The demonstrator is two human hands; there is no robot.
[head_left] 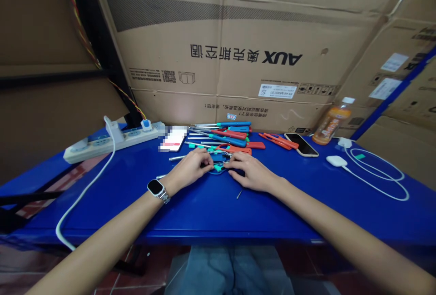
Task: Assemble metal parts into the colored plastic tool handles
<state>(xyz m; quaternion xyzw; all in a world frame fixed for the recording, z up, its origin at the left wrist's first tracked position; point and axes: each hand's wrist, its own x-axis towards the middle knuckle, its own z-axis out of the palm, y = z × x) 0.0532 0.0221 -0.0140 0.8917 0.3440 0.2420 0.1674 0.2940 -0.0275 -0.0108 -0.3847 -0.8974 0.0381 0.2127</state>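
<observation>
My left hand [195, 165], a watch [156, 188] on its wrist, has its thumb and fingertips closed at the edge of a blue long-necked lighter [215, 172]. A small green trigger piece [218, 167] shows between the two hands. Opposite it, my right hand [250, 171] has its fingertips drawn in at the lighter's other side. Whatever small part those fingertips pinch is too small to make out. A thin metal piece [239, 194] lies on the blue table just in front of my right hand.
Behind my hands lie several red and blue lighters [235, 134] in a pile. A white-screened phone [173, 139] and a power strip [102, 144] are to the left. On the right are red handle pieces [279, 140], a dark phone [301, 145], a bottle [332, 122] and a white charger [336, 161].
</observation>
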